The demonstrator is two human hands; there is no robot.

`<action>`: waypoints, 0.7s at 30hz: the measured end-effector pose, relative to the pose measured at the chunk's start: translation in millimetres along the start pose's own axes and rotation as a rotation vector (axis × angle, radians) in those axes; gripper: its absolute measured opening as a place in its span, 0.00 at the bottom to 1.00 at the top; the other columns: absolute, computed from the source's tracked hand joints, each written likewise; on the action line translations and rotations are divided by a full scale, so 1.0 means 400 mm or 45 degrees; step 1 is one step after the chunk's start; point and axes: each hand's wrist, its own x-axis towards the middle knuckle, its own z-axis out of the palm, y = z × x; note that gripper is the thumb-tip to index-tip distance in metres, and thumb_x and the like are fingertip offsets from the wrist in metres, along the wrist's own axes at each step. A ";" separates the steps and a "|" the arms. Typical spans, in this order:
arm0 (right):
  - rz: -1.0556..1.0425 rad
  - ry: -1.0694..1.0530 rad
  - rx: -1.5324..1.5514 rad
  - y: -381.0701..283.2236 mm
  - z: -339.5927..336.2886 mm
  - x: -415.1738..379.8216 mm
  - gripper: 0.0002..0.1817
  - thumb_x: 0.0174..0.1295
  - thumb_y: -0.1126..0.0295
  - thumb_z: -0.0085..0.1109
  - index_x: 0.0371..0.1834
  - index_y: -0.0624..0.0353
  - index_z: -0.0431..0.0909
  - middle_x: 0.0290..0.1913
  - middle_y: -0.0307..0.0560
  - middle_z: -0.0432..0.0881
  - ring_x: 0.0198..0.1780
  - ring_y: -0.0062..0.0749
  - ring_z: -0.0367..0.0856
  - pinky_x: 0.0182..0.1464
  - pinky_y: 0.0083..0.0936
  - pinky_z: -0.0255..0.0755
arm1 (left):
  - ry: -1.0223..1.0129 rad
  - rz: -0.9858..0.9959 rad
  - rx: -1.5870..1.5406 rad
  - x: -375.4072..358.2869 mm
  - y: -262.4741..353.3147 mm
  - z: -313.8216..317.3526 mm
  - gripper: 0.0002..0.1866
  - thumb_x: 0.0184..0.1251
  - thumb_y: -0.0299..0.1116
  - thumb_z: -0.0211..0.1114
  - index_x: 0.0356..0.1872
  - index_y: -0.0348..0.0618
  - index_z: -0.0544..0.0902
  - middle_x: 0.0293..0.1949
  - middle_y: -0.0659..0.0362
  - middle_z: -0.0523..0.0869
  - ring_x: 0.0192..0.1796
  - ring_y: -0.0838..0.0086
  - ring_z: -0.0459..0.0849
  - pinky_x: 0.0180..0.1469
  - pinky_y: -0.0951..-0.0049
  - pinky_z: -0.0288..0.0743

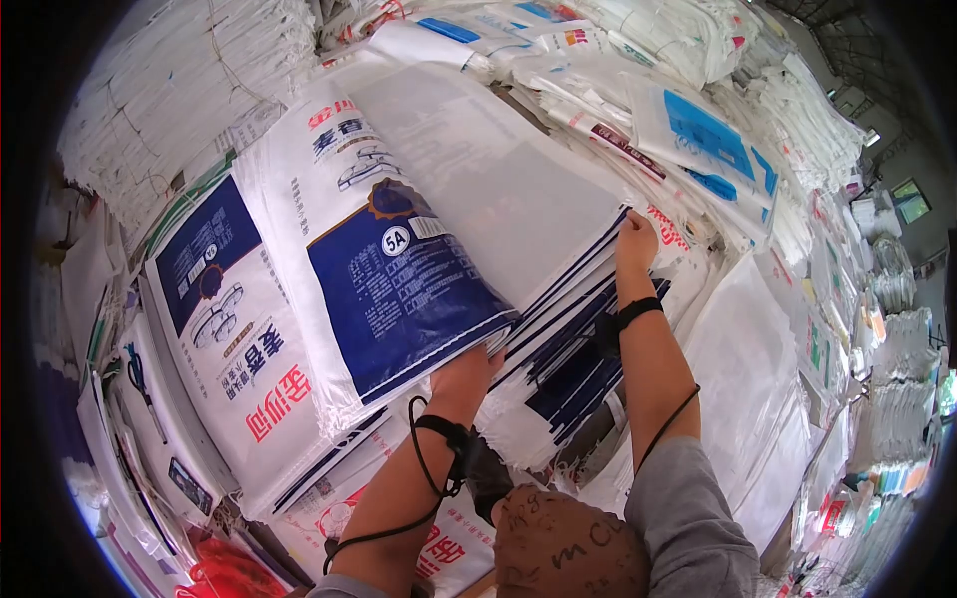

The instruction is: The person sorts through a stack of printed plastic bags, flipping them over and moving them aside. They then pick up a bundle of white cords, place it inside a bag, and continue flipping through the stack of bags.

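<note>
A flat printed flour sack point(339, 229), white with a navy panel marked 5A, curls over toward the left on a pile of similar sacks. Beneath its curled lower edge reaches my left hand point(467, 377), palm and wrist showing, fingers hidden by the sack. My right hand point(638, 242) pinches the corner of a plain white sack face point(518, 189) at the pile's right side. Below that corner, navy-edged sack layers point(573, 359) fan out unevenly. Another printed sack point(224, 319) with red lettering lies to the left, partly under the curled one.
Tied bundles of white sacks point(189, 80) rise at the back left. More sacks with blue panels point(708, 130) lie at the back right. Stacked bundles point(902, 359) line the far right. Red material point(229, 573) sits at bottom left. Black cords hang from both my wrists.
</note>
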 end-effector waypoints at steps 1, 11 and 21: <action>0.019 -0.034 0.005 0.000 -0.006 0.001 0.14 0.62 0.66 0.57 0.46 0.59 0.87 0.46 0.55 0.87 0.50 0.46 0.85 0.54 0.36 0.76 | -0.004 -0.003 0.001 0.001 0.001 0.000 0.38 0.67 0.62 0.57 0.66 0.42 0.74 0.65 0.45 0.76 0.68 0.50 0.73 0.69 0.51 0.66; 0.107 -0.254 -0.356 -0.134 -0.046 0.002 0.16 0.59 0.56 0.61 0.42 0.55 0.88 0.42 0.50 0.87 0.45 0.47 0.86 0.49 0.39 0.77 | -0.039 -0.002 0.027 0.000 0.005 -0.007 0.39 0.68 0.63 0.55 0.66 0.38 0.73 0.66 0.43 0.75 0.68 0.49 0.72 0.71 0.51 0.63; -1.156 -0.653 0.426 -0.585 -0.056 -0.443 0.02 0.54 0.74 0.58 0.27 0.54 0.76 0.28 0.47 0.77 0.33 0.49 0.77 0.36 0.44 0.71 | -0.088 0.036 0.008 0.017 -0.007 0.009 0.32 0.66 0.56 0.62 0.66 0.48 0.75 0.64 0.47 0.77 0.67 0.56 0.75 0.69 0.55 0.66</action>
